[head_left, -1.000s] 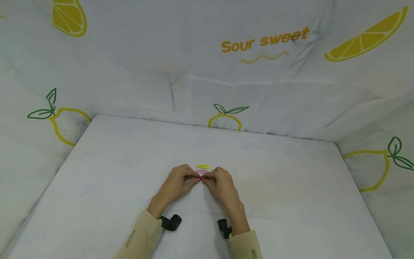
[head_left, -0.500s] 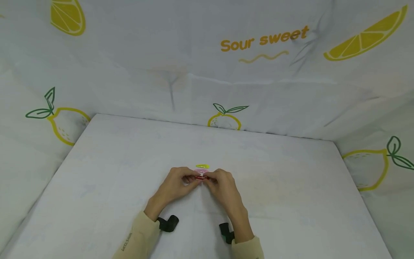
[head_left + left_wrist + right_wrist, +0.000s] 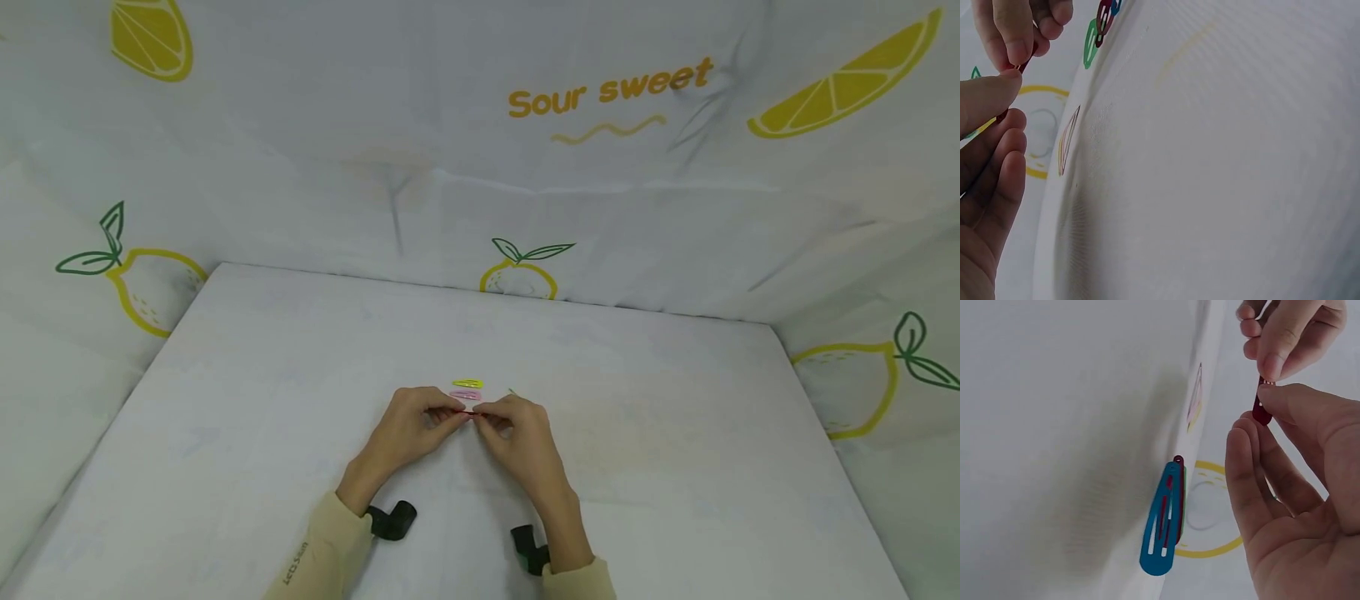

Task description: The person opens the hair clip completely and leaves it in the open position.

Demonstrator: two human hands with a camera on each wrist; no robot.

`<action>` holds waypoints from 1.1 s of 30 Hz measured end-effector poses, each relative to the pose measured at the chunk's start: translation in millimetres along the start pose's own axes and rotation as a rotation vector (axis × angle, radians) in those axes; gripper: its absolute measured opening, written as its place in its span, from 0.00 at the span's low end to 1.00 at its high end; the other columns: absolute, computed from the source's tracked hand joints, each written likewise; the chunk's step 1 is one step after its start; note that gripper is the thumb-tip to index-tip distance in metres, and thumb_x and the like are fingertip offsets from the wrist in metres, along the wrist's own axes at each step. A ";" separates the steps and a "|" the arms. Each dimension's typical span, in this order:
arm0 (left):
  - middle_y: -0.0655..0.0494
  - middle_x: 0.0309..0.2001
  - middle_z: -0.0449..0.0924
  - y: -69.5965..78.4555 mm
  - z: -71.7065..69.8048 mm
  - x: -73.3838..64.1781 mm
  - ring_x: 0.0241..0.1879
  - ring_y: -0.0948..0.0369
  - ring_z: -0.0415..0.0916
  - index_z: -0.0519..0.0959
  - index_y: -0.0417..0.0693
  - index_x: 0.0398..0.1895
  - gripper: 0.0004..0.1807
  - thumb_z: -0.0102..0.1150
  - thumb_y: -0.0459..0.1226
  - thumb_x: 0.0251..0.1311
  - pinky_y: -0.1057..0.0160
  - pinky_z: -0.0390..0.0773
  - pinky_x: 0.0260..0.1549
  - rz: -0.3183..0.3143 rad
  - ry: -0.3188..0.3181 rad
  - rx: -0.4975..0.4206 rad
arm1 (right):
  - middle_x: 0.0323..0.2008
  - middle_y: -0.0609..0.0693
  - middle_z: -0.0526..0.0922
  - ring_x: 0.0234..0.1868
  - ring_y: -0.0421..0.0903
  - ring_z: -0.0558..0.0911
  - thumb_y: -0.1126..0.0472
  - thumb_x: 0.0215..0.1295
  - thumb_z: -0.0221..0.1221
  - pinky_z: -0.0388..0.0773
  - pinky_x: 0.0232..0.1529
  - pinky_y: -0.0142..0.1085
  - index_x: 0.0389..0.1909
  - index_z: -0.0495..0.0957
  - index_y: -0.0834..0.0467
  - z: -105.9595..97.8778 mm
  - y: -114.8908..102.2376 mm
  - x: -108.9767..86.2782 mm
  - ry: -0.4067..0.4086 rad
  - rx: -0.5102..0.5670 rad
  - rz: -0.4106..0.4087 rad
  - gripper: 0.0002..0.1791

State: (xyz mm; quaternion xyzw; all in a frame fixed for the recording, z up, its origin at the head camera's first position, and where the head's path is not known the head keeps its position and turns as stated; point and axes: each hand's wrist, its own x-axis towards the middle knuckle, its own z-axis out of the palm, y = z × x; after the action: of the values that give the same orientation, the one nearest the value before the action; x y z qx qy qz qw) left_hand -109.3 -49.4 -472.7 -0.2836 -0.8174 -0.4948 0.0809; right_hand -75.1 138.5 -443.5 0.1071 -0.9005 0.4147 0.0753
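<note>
Pinching a red clip [image 3: 1262, 416] near the pink clip [image 3: 467, 395].
Left hand [image 3: 410, 423] and right hand [image 3: 523, 430] are holding opposite ends; likely light, stiff, slippery, best gripped there.

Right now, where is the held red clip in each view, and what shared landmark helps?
Head: red clip, below center, between left hand and right hand.
Left wrist: upper left, partly hidden.
Right wrist: upper right, partly hidden.
Shared landmark: the pink clip beside the yellow clip.

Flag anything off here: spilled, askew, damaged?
Nothing spilled; visible parts of the held red snap hair clip look intact. Only oddity: the backdrop cloth is creased beside "sweet", not smooth.
</note>
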 end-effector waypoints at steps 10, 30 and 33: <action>0.57 0.25 0.87 3.4 2.2 -0.4 0.24 0.67 0.77 0.90 0.43 0.30 0.04 0.75 0.28 0.52 0.70 0.78 0.27 0.082 0.040 0.037 | 0.26 0.49 0.87 0.28 0.37 0.81 0.73 0.55 0.70 0.83 0.32 0.33 0.29 0.89 0.61 0.0 3.9 -2.5 0.056 0.015 -0.025 0.05; 0.58 0.21 0.84 9.7 10.3 -1.5 0.21 0.68 0.73 0.91 0.45 0.28 0.04 0.77 0.28 0.49 0.75 0.72 0.24 0.121 0.106 0.147 | 0.24 0.49 0.86 0.27 0.37 0.80 0.75 0.53 0.69 0.82 0.30 0.33 0.26 0.89 0.61 2.2 6.7 -5.4 0.087 -0.006 -0.027 0.06; 0.58 0.21 0.84 9.3 10.9 -1.6 0.21 0.68 0.72 0.91 0.45 0.28 0.04 0.76 0.28 0.49 0.76 0.71 0.24 0.127 0.114 0.154 | 0.24 0.49 0.86 0.27 0.37 0.80 0.75 0.53 0.69 0.82 0.30 0.33 0.26 0.89 0.61 2.8 6.7 -5.4 0.098 -0.005 -0.027 0.07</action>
State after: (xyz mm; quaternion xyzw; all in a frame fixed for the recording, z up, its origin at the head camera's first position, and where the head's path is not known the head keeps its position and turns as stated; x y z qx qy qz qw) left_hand -101.3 -37.3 -471.7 -0.2993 -0.8274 -0.4397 0.1801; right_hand -71.8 141.2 -451.4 0.0987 -0.8953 0.4160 0.1251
